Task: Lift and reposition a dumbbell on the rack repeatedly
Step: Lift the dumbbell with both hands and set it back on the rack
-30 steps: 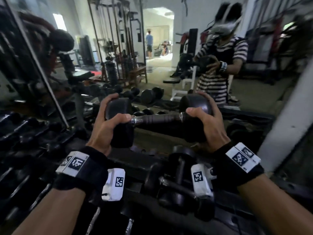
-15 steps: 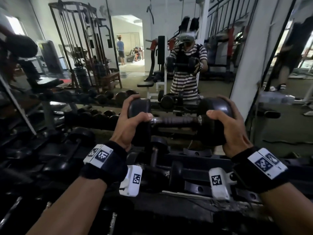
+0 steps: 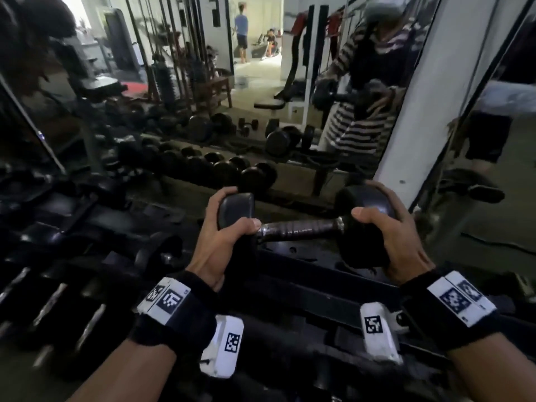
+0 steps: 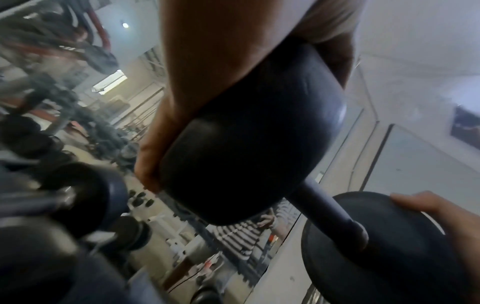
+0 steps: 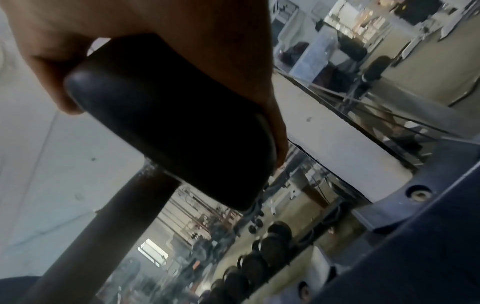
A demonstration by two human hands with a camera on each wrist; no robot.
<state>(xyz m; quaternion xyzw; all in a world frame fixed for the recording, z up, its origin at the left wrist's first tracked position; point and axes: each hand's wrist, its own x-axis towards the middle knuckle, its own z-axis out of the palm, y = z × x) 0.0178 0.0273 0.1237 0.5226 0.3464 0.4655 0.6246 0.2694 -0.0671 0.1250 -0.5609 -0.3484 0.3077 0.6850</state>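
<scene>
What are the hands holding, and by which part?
One dumbbell, held by its end weights: left hand grips the left weight, right hand the right. The handle is bare.

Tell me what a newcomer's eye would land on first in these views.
The black round-headed dumbbell with a dark wrapped handle, held level front and centre above the dark metal rack. The left hand grips its left head and the right hand its right head. Beyond, a wall mirror reflects a person in a striped shirt at upper right.
</scene>
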